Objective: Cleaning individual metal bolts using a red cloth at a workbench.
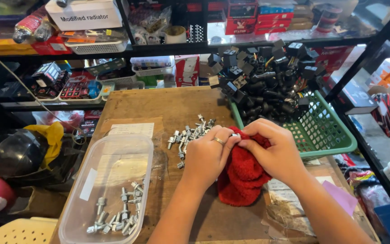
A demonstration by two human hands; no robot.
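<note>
Both hands meet mid-table over one red fuzzy cloth (242, 178). Left hand (208, 153), one ring on it, is curled closed and pinches a small metal part (235, 135) into the cloth's top edge. Right hand (276, 151) is closed too, gripping the cloth from the other side. One loose pile of silver bolts (188, 135) lies just left of the hands, count unclear. One clear plastic tub (113, 180) at front left holds roughly ten more bolts. One green basket (326, 131) behind is heaped with black connectors, too many to count.
</note>
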